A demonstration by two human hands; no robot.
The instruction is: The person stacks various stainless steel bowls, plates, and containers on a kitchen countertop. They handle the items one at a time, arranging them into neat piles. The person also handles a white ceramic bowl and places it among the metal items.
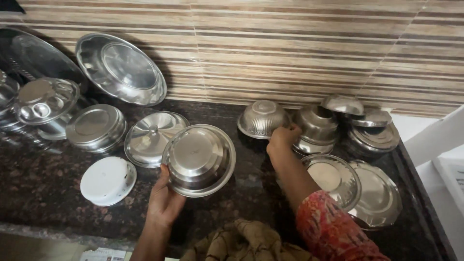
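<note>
We see a counter [43,193] running along a tiled wall [314,43]. At centre, the left hand [164,198] holds a steel bowl [199,159] tilted on edge. At its 9 o'clock lies a lid [151,137], at 8 o'clock a round white lid [107,180]. At 10 o'clock a big plate [121,67] leans on the wall. At 2 o'clock the right hand [282,137] touches an upturned ribbed bowl [262,118]; stacked bowls [316,128] sit at 3 o'clock of that, two plates [360,188] at 5 o'clock.

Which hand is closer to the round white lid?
Left. The left hand is just right of the white lid, holding a steel plate. The right hand is far off, beside a ribbed bowl.
</note>
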